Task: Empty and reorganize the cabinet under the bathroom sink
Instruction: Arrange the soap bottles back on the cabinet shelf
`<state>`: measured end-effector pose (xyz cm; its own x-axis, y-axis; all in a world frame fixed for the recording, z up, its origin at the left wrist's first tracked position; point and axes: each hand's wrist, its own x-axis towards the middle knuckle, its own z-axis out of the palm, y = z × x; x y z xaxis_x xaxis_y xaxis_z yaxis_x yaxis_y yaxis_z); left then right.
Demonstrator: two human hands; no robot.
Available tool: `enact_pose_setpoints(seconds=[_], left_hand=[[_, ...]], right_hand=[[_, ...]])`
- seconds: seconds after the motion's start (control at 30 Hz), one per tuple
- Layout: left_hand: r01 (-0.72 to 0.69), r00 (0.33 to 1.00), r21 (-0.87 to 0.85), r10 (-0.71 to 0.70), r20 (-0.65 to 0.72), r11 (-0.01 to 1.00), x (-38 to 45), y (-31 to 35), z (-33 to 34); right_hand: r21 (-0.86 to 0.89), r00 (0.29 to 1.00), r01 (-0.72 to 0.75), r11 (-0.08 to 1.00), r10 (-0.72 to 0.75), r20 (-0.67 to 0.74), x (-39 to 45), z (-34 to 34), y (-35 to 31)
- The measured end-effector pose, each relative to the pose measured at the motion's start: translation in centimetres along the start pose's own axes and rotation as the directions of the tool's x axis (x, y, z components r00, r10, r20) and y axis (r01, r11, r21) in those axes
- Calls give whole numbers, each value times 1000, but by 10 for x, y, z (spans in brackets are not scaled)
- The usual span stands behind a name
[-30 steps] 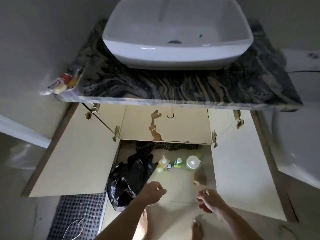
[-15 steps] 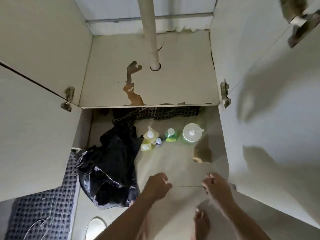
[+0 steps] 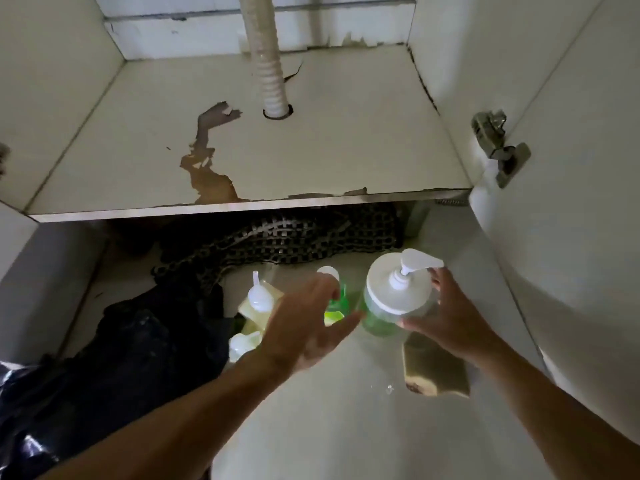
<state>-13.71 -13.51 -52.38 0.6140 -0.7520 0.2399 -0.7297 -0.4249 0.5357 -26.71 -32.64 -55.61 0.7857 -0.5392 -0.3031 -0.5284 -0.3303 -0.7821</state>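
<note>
The large pump bottle [image 3: 394,299], clear with green liquid, a wide white cap and a white pump head, stands upright on the cabinet floor [image 3: 346,410] below the shelf, toward the right. The right hand [image 3: 446,323] is at its right side with fingers spread, thumb against the lower body and fingertips near the cap; whether it truly grips cannot be told. The left hand [image 3: 304,327] reaches in with fingers extended and loosely spread, partly covering a small green bottle [image 3: 334,303] with a white cap just left of the pump bottle, holding nothing. Further left stand a yellowish bottle [image 3: 258,303] with a white nozzle top and a small white-capped bottle [image 3: 240,344]. A black plastic bag [image 3: 114,362] lies at the left, a dark mesh mat [image 3: 294,240] behind. The shelf [image 3: 277,161] above shows peeled, stained laminate around a corrugated drain hose [image 3: 268,64]. A metal hinge [image 3: 498,147] sits on the right wall.
</note>
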Motion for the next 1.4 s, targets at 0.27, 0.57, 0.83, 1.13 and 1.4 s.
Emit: enact_pose_setpoints(seconds=[0.27,0.57,0.83,1.13,1.4], left_hand=[[577,604,-94,-346,717,812,5,41,51],[542,694,-82,-391,605,836,0,34,74],[279,888,-80,-226,399,957,-13,33,60],[117,992,-385,-125,4,916,21,59,14],[19,980,-418,-99,-171,908,118,66,-27]], right_hand=[[-189,962,236,953,-202,182,29,-14,-18],[-268,967,233,935,-253,-43,18,11,-21],[-201,965,225,954,-247,-93,-3,-10,-58],[-368,958,246,897,-283,-48,-11,-82,-162],[-142,923,286,948,-313,-226,33,-116,-216]])
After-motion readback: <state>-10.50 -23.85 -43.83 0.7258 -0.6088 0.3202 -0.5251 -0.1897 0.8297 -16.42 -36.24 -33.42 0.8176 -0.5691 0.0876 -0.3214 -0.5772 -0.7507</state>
